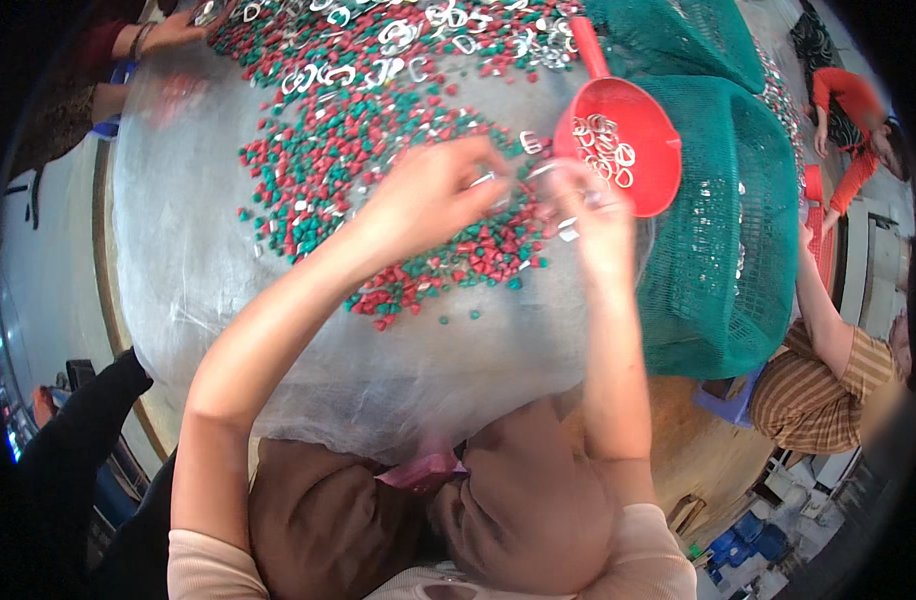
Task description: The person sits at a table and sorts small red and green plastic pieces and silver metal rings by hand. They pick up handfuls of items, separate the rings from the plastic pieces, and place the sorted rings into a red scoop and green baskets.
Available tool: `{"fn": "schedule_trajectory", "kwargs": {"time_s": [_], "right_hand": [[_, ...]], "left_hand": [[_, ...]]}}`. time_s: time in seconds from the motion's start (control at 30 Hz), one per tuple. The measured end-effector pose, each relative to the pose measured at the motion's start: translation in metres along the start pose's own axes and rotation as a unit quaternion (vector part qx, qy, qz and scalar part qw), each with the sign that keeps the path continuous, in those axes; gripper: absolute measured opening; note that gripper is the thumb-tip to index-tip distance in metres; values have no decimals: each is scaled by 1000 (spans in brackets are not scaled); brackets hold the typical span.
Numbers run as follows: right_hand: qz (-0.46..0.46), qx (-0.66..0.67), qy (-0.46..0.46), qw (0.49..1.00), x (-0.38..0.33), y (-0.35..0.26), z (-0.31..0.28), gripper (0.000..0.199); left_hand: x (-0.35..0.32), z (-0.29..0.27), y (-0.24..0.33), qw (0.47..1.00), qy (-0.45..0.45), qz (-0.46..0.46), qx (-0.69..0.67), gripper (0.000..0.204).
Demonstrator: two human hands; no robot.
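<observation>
My left hand (438, 190) is closed in a pinch over the pile of small red and green pellets (323, 150). A small shiny silver metal piece (488, 180) shows at its fingertips. Close beside it, my right hand (600, 215) is blurred by motion, fingers bent around silver metal pieces (568, 228) whose exact shape is smeared. Just beyond the right hand lies a red plastic scoop (653, 120), its handle pointing away, with several silver metal rings (603, 150) in its bowl. A loose silver piece (530, 142) sits between the hands and the scoop.
Silver ring pieces (398, 38) lie among more pellets at the far side. Green mesh-covered baskets (718, 220) stand on the right. Clear plastic sheeting (198, 270) covers the table. At the far left is another person's hand (173, 35); other people sit on the right.
</observation>
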State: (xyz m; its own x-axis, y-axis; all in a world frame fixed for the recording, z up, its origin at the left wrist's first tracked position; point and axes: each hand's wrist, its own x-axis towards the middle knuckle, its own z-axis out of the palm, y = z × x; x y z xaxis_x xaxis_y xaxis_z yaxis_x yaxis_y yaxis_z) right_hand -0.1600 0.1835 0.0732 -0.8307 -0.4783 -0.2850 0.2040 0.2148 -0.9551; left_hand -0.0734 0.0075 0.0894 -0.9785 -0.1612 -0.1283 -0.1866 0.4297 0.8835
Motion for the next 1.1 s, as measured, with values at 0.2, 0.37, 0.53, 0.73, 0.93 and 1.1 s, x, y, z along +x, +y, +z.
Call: {"fn": "schedule_trajectory", "kwargs": {"time_s": [0.2,0.37,0.53,0.73,0.93,1.1], "right_hand": [[-287,-424,179,840,70,-6,-107,22],[-375,-376,169,830,8,15,-55,21],[-278,-400,113,866,-4,98,3,41],[-249,-411,4,877,-18,108,53,46],[-216,-202,11,955,-28,59,76,42],[-92,57,-33,994,-20,50,76,32]], "left_hand": [[121,83,52,960,124,250,36,24],[131,62,-29,979,124,80,143,26],[112,103,-86,925,80,223,296,20],[69,59,-98,899,-14,195,392,23],[-20,-8,-72,981,161,78,77,14],[-36,-4,-42,988,71,-62,-126,20]]}}
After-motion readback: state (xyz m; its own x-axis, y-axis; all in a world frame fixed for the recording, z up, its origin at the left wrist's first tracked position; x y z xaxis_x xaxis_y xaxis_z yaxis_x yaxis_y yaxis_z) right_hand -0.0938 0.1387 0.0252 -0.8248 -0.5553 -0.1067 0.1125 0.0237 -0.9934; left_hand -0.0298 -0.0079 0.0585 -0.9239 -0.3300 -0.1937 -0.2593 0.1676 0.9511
